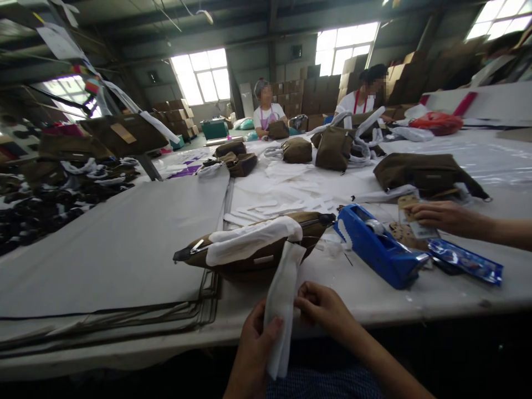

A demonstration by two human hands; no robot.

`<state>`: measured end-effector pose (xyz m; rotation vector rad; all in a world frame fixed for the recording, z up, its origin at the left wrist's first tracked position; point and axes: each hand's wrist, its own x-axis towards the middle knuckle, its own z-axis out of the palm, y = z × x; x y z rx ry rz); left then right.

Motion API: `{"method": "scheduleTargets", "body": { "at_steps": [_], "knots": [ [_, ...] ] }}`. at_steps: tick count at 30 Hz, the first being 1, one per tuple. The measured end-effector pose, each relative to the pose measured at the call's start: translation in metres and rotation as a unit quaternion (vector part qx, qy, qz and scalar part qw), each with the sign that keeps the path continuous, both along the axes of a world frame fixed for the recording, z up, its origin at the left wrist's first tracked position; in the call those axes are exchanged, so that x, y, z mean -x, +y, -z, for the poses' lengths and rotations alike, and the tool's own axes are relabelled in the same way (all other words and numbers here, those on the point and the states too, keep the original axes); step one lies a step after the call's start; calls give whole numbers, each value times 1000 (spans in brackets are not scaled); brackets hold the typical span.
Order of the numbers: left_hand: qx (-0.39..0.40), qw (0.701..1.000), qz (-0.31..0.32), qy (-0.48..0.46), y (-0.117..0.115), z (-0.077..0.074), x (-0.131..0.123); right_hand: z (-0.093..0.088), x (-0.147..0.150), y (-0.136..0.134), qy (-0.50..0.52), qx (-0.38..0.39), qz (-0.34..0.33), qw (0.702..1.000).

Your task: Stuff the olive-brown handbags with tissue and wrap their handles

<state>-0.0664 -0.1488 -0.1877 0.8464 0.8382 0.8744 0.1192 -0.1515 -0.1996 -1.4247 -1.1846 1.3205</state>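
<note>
My left hand (260, 338) is closed around a strip of white foam wrap (284, 299), thumb on its front face. The strip hangs from the handle of an olive-brown handbag (249, 268), which lies on the table. More white wrap (253, 238) covers the bag's other handle along its top. Beside the strip's right edge is my right hand (322, 305), fingers curled and pinched together; what they hold, if anything, is too small to make out. A blue tape dispenser (374, 244) stands right of the bag.
From the right, another person's hand (436, 216) holds a tag (409, 205) over a blue plastic packet (465, 260). Loose white strips (270, 197) and several brown bags (334, 148) lie farther back. Stacked sheets (124, 238) cover the left side. Two people sit across the table.
</note>
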Motion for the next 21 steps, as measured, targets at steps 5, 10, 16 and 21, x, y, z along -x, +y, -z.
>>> {"method": "scheduleTargets", "body": {
  "at_steps": [5,10,16,21],
  "knots": [
    [-34,997,-55,51,0,1,0,-18,-2,-23,6,-40,54,998],
    [-41,993,-86,64,-6,9,-15,-36,25,-24,167,-61,3,984],
    [-77,983,-134,102,1,25,-31,-16,35,4,153,-44,70,985],
    [-131,952,-132,244,18,32,-35,-27,-3,-9,-45,-148,45,987]
  ]
}}
